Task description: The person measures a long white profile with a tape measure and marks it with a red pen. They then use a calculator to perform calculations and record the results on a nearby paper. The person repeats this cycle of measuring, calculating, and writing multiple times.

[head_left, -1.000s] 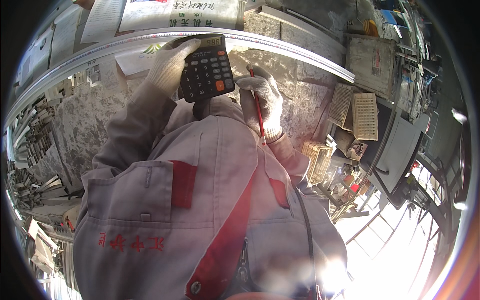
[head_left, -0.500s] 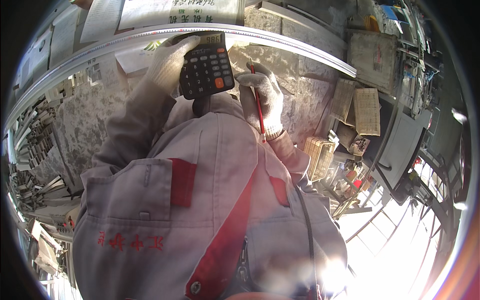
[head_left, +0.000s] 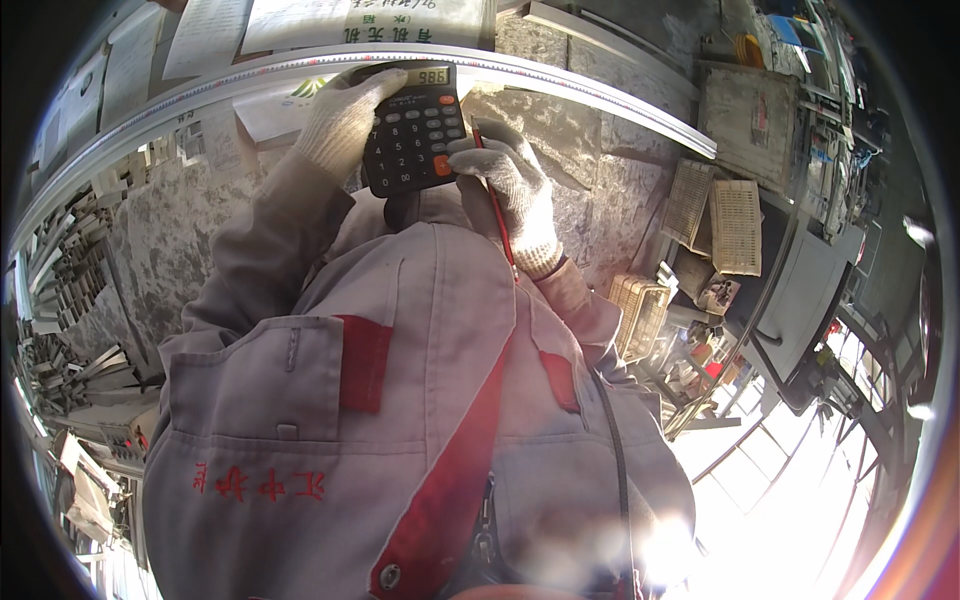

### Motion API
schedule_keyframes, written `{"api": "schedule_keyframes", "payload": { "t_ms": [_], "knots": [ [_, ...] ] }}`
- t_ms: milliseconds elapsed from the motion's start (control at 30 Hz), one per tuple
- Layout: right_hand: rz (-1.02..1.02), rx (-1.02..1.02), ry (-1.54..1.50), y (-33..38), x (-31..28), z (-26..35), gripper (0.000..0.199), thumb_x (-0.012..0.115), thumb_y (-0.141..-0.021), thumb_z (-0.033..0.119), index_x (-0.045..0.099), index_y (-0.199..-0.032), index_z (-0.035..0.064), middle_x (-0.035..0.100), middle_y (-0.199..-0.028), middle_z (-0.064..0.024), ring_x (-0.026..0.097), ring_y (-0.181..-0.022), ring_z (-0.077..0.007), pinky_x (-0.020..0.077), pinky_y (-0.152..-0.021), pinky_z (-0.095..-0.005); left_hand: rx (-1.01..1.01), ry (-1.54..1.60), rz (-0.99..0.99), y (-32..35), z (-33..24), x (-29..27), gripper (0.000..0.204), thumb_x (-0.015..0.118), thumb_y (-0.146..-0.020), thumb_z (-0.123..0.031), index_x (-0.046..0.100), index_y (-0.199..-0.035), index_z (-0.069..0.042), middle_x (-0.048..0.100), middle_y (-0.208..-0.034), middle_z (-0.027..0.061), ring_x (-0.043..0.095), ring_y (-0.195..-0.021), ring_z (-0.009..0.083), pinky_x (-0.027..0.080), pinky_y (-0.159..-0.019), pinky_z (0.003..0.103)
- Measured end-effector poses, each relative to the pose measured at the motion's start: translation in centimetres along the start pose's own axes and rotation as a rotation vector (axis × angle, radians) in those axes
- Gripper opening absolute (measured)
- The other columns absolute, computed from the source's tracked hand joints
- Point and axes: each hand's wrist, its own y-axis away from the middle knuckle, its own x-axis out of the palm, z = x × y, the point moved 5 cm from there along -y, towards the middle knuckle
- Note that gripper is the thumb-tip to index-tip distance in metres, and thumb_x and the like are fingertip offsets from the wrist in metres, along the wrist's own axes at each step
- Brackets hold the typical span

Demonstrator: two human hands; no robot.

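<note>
A black calculator with an orange key is held by my left hand, which wears a whitish knit glove. The thumb lies along its upper left edge near the display; the other fingers are hidden behind it. My gloved right hand grips a red pencil, its tip end pointing up and away from me. The right thumb reaches the calculator's lower right keys, at or very near the orange one. Whether it presses a key I cannot tell.
Beyond the calculator a long pale measuring rule stretches across the worktop. Printed sheets lie past it. Stacked metal pieces fill the left side. Plastic baskets and a grey cabinet panel stand on the right.
My right hand has moved left with the pencil, bringing the thumb to the calculator's lower right keys. The left hand and the calculator have hardly moved.
</note>
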Motion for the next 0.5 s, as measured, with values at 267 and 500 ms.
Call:
{"api": "schedule_keyframes", "payload": {
  "t_ms": [267, 500],
  "knots": [
    [-0.002, -0.012, -0.007, -0.68, 0.47, -0.13, 0.025, 0.076, -0.086, -0.003, 0.070, -0.106, 0.0115, 0.077, -0.111, -0.0093, 0.070, -0.119, -0.0379, 0.0594, -0.095, -0.0453, 0.016, 0.035, 0.003, -0.04, -0.04, -0.20, 0.029, 0.077, -0.099, -0.016, 0.072, -0.120, 0.003, 0.077, -0.101, 0.0094, 0.076, -0.082, 0.0150, 0.064, -0.071, 0.027],
    [-0.001, -0.047, 0.022, -0.86, 0.77, -0.38, 0.027, 0.076, -0.085, -0.003, 0.070, -0.105, 0.0122, 0.076, -0.109, -0.0084, 0.071, -0.118, -0.0378, 0.0598, -0.093, -0.0451, 0.002, 0.031, -0.061, 0.46, -0.35, -0.03, 0.033, 0.078, -0.099, -0.017, 0.069, -0.122, 0.005, 0.077, -0.101, 0.0108, 0.076, -0.080, 0.0157, 0.064, -0.070, 0.028]
  ]
}}
